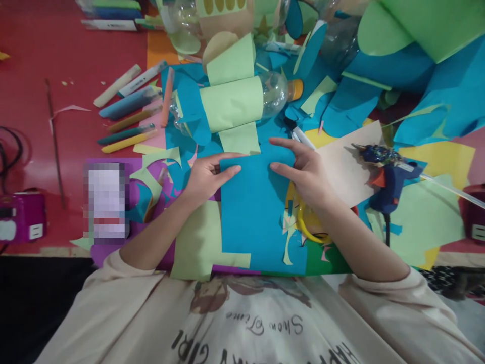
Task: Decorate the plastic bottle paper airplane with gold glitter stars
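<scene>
A blue sheet of paper (253, 212) lies flat in front of me on a pile of coloured paper. My left hand (206, 177) rests on its upper left edge, fingers stretched along the top. My right hand (303, 169) lies on its upper right corner, fingers spread and pointing left. Both hands press the sheet; neither grips anything. Just beyond the sheet lies a clear plastic bottle (275, 93) with an orange cap, wrapped in light green paper (231, 103) with blue paper pieces stuck on.
A blue glue gun (386, 182) lies at the right on a beige card (346, 167). Markers and crayons (127, 119) lie at the left on the red table. Yellow-handled scissors (308, 227) sit under my right wrist. Paper scraps cover the far side.
</scene>
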The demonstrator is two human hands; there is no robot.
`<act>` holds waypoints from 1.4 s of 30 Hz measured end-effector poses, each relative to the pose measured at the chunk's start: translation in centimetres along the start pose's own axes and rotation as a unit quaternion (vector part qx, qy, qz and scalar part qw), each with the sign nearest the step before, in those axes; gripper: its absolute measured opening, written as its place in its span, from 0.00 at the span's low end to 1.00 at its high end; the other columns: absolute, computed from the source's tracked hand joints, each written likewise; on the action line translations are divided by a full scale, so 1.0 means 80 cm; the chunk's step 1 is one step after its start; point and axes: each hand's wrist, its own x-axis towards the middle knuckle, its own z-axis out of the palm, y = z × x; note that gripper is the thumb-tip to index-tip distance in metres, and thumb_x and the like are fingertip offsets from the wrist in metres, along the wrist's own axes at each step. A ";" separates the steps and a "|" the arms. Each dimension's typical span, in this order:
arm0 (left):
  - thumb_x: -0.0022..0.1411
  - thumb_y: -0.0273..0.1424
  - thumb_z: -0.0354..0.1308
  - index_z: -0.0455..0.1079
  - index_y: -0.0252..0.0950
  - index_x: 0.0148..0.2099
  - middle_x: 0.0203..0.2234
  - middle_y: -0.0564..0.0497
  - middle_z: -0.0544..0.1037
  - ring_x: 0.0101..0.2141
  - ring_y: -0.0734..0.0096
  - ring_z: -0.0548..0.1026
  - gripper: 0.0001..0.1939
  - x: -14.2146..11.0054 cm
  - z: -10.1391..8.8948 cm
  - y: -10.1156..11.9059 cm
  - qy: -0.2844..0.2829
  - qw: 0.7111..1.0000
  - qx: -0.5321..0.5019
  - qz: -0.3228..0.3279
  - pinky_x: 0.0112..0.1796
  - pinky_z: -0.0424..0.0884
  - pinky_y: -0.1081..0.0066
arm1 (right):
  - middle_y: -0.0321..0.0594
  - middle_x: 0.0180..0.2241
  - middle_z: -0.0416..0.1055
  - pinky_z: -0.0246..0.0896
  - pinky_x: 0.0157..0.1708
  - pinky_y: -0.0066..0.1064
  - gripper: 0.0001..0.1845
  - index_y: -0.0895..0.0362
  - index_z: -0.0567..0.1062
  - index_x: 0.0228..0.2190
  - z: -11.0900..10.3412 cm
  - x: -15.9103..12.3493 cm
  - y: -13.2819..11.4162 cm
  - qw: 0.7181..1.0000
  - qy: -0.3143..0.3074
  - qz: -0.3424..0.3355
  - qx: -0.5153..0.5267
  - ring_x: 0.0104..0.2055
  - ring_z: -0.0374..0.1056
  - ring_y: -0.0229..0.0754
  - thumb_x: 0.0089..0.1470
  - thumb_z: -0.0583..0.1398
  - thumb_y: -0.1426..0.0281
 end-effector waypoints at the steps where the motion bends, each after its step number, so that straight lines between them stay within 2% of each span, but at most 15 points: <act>1: 0.58 0.42 0.66 0.81 0.39 0.45 0.28 0.53 0.82 0.20 0.77 0.71 0.17 -0.001 -0.001 0.000 -0.004 1.000 0.012 0.010 0.21 0.68 0.76 | 0.41 0.43 0.77 0.72 0.33 0.37 0.26 0.52 0.75 0.53 -0.001 -0.001 -0.002 1.000 0.004 0.007 -0.012 0.41 0.74 0.49 0.53 0.66 0.60; 2: 0.59 0.40 0.65 0.81 0.41 0.46 0.28 0.53 0.82 0.19 0.78 0.70 0.15 -0.001 -0.002 -0.001 -0.009 1.000 0.020 0.022 0.19 0.66 0.76 | 0.40 0.40 0.77 0.71 0.29 0.36 0.25 0.52 0.76 0.52 -0.001 -0.002 -0.003 1.000 0.007 0.013 -0.020 0.37 0.74 0.47 0.53 0.66 0.61; 4: 0.60 0.38 0.64 0.82 0.42 0.44 0.33 0.52 0.84 0.23 0.74 0.75 0.12 0.000 -0.005 -0.002 -0.016 0.998 0.013 0.051 0.22 0.70 0.74 | 0.39 0.37 0.79 0.71 0.28 0.35 0.19 0.52 0.79 0.47 -0.001 -0.003 -0.006 1.000 0.007 0.011 -0.012 0.34 0.74 0.45 0.52 0.65 0.64; 6: 0.60 0.38 0.64 0.82 0.42 0.40 0.37 0.51 0.84 0.33 0.66 0.81 0.09 0.001 -0.007 -0.005 -0.026 0.997 -0.008 0.076 0.30 0.76 0.71 | 0.39 0.37 0.80 0.73 0.34 0.36 0.12 0.52 0.82 0.38 -0.001 -0.003 -0.006 1.000 -0.002 -0.008 0.020 0.38 0.76 0.46 0.51 0.65 0.64; 8: 0.61 0.38 0.63 0.82 0.43 0.38 0.37 0.51 0.84 0.37 0.63 0.82 0.08 0.003 -0.010 -0.007 -0.040 0.995 -0.018 0.088 0.33 0.78 0.69 | 0.39 0.38 0.81 0.73 0.42 0.38 0.08 0.52 0.83 0.33 -0.001 -0.001 -0.004 0.998 -0.024 -0.023 0.050 0.43 0.76 0.48 0.50 0.66 0.63; 11: 0.62 0.38 0.62 0.82 0.44 0.37 0.37 0.51 0.85 0.36 0.64 0.83 0.08 0.004 -0.011 -0.008 -0.060 0.993 -0.009 0.106 0.32 0.78 0.70 | 0.40 0.39 0.82 0.71 0.48 0.40 0.14 0.51 0.83 0.32 -0.001 -0.001 -0.001 0.996 -0.047 -0.036 0.071 0.47 0.76 0.50 0.53 0.64 0.55; 14: 0.63 0.36 0.61 0.82 0.44 0.37 0.38 0.51 0.85 0.38 0.62 0.83 0.08 0.003 -0.010 -0.007 -0.079 0.988 0.001 0.133 0.37 0.80 0.67 | 0.41 0.36 0.82 0.72 0.45 0.39 0.21 0.52 0.83 0.30 0.001 -0.002 -0.003 0.998 -0.034 -0.038 0.040 0.44 0.76 0.49 0.55 0.60 0.49; 16: 0.62 0.34 0.60 0.81 0.46 0.37 0.38 0.51 0.84 0.40 0.61 0.83 0.08 0.002 -0.009 -0.006 -0.093 0.986 0.005 0.139 0.41 0.80 0.64 | 0.41 0.35 0.81 0.72 0.41 0.38 0.18 0.52 0.83 0.31 0.003 -0.002 -0.006 0.999 -0.034 -0.032 0.010 0.41 0.76 0.47 0.54 0.63 0.51; 19: 0.59 0.31 0.59 0.82 0.46 0.37 0.39 0.52 0.84 0.40 0.60 0.82 0.09 0.002 -0.009 -0.006 -0.109 0.986 0.007 0.125 0.41 0.79 0.63 | 0.40 0.35 0.81 0.73 0.39 0.37 0.10 0.52 0.83 0.32 0.004 -0.003 -0.009 0.998 -0.053 -0.033 -0.011 0.39 0.76 0.46 0.52 0.66 0.59; 22: 0.57 0.31 0.58 0.82 0.43 0.38 0.39 0.50 0.84 0.36 0.61 0.82 0.11 0.003 -0.012 -0.007 -0.115 0.987 -0.005 0.108 0.35 0.78 0.65 | 0.39 0.35 0.81 0.73 0.39 0.37 0.07 0.51 0.84 0.32 0.003 -0.003 -0.010 0.998 -0.057 -0.028 -0.027 0.39 0.76 0.46 0.52 0.65 0.64; 27: 0.64 0.44 0.52 0.81 0.36 0.41 0.39 0.45 0.84 0.39 0.59 0.81 0.21 0.004 -0.016 -0.001 -0.090 0.991 -0.093 0.040 0.36 0.76 0.66 | 0.39 0.36 0.82 0.74 0.40 0.38 0.07 0.50 0.84 0.32 0.002 -0.004 -0.010 0.997 -0.043 -0.041 -0.055 0.40 0.77 0.47 0.52 0.65 0.64; 29: 0.62 0.46 0.57 0.80 0.35 0.42 0.37 0.45 0.84 0.38 0.61 0.81 0.20 0.006 -0.017 0.003 -0.095 0.994 -0.047 0.011 0.35 0.75 0.69 | 0.39 0.36 0.82 0.74 0.40 0.38 0.06 0.51 0.84 0.32 0.003 -0.004 -0.010 0.996 -0.040 -0.051 -0.061 0.40 0.77 0.47 0.52 0.65 0.65; 32: 0.60 0.42 0.63 0.80 0.36 0.42 0.36 0.47 0.83 0.34 0.66 0.79 0.15 0.009 -0.022 0.008 -0.134 0.991 0.019 -0.008 0.32 0.73 0.74 | 0.39 0.35 0.82 0.74 0.39 0.39 0.07 0.51 0.83 0.32 0.004 -0.004 -0.009 0.995 -0.042 -0.051 -0.069 0.39 0.77 0.47 0.53 0.65 0.64; 37: 0.62 0.41 0.60 0.81 0.37 0.44 0.25 0.52 0.78 0.22 0.75 0.68 0.16 0.014 -0.030 0.007 -0.179 0.983 0.048 -0.017 0.23 0.62 0.75 | 0.38 0.35 0.82 0.74 0.40 0.39 0.06 0.50 0.83 0.32 0.004 -0.003 -0.007 0.995 -0.052 -0.043 -0.075 0.39 0.77 0.47 0.53 0.65 0.64; 42: 0.61 0.40 0.60 0.82 0.37 0.44 0.21 0.53 0.74 0.20 0.76 0.62 0.16 0.015 -0.030 0.004 -0.178 0.982 0.049 -0.024 0.22 0.57 0.74 | 0.38 0.35 0.81 0.73 0.42 0.40 0.05 0.51 0.82 0.32 0.004 -0.003 -0.005 0.994 -0.057 -0.050 -0.082 0.40 0.77 0.47 0.54 0.65 0.64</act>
